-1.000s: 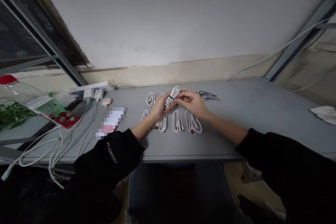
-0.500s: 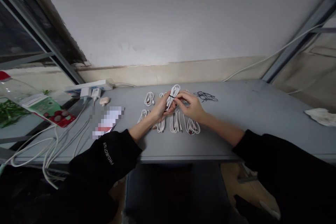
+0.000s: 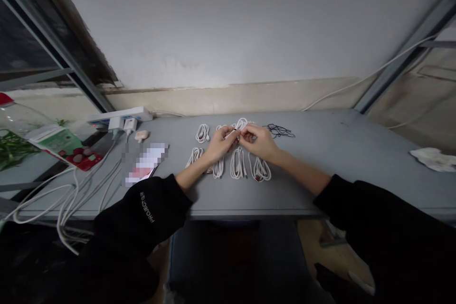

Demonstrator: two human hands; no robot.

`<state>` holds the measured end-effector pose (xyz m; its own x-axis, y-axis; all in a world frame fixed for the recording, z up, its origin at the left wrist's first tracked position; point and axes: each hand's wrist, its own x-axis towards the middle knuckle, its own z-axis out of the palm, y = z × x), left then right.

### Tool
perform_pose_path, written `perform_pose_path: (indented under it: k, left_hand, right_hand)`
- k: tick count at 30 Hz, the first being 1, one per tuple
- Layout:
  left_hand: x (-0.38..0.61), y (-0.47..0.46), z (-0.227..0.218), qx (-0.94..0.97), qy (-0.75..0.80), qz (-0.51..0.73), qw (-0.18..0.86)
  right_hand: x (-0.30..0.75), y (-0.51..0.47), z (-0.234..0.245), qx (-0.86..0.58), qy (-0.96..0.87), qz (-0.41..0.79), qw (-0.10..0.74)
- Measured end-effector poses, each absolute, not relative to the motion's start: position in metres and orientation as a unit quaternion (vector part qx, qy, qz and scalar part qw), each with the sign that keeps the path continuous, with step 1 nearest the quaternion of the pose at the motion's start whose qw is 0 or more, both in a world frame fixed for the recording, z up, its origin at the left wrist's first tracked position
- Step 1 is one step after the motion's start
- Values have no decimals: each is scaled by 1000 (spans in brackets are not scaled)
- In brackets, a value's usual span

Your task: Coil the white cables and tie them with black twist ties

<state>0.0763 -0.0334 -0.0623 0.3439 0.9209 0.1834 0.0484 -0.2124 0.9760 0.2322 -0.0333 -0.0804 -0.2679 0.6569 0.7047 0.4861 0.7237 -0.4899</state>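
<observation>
Above the smooth grey tabletop (image 3: pixel 320 161), mid-frame, the left hand (image 3: pixel 220 145) is closed around a looped white cable bundle (image 3: pixel 242 123); the fingers of the right hand (image 3: pixel 261 141) are curled at its side, their grasp hidden. The bundle's long axis is slanted toward the upper right, its loops exposed beyond the fingertips.

A grey table (image 3: pixel 338 161) carries everything. Coiled white cables (image 3: pixel 238 164) lie around its middle: four in a row toward the near edge, others toward the far edge, some partly hidden. Right of these, near the far edge, lies a loose heap of black ties (image 3: pixel 280 130). A white power strip (image 3: pixel 124 115) sits by the far left corner, with a small beige case (image 3: pixel 141 136) and a blurred-out flat object (image 3: pixel 151 161) nearer. Loose white cords (image 3: pixel 113 145) cross the left end; a crumpled white cloth (image 3: pixel 432 158) lies toward the right edge.
</observation>
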Motion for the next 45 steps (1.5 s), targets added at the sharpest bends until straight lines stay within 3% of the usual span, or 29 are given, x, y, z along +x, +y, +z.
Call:
perform_pose_path:
  k: [6,19,28,36,45]
  left_hand:
    - [74,-31,-67,674,386,391,494]
    - [73,-25,-71,642,382,437,500]
    - [73,-29,-68,617,355,428,557]
    - [75,-28,-69,516,347,409,668]
    - [74,-26,-70,520,330,392,683]
  right_hand:
    - [232,-34,-79,-332,-813,37,477]
    - [231,-34,-81,-339,-804,47,487]
    - [234,-33,-82,-358,-813,7,460]
    - [232,-36,-79,-375,-815,-55,438]
    - [232,-38,-77,-415,-816,-134,380]
